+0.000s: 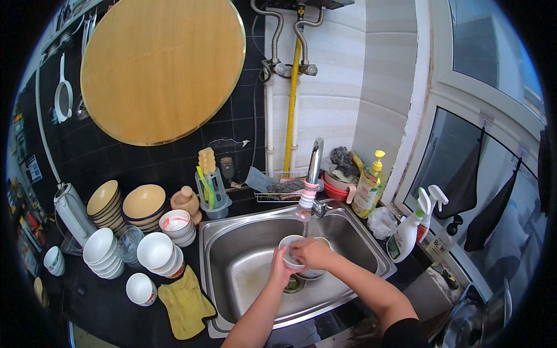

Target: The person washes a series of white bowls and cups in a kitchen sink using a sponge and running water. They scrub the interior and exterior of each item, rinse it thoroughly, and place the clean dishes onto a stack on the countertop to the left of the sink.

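Note:
Over the steel sink (232,255), my left hand (279,270) grips a small white bowl (288,248) from its left and lower side, tilting its mouth toward the right. My right hand (313,253) reaches in from the right, its curled fingers pressed inside the bowl; whether they hold anything is hidden. Right above hangs the chrome faucet (314,165) with a pink-and-white nozzle (305,206), water running from it. Behind and below my right hand, another white bowl (325,240) and more dishware show in part. The drain (295,284) lies under my hands.
Left of the sink stand stacked white bowls (156,251), cream bowls (143,200), a lone bowl (140,289) and a yellow cloth (187,301). Behind are a utensil holder (214,200) and wire rack (278,196). Soap bottle (369,188) and spray bottle (404,236) stand at right.

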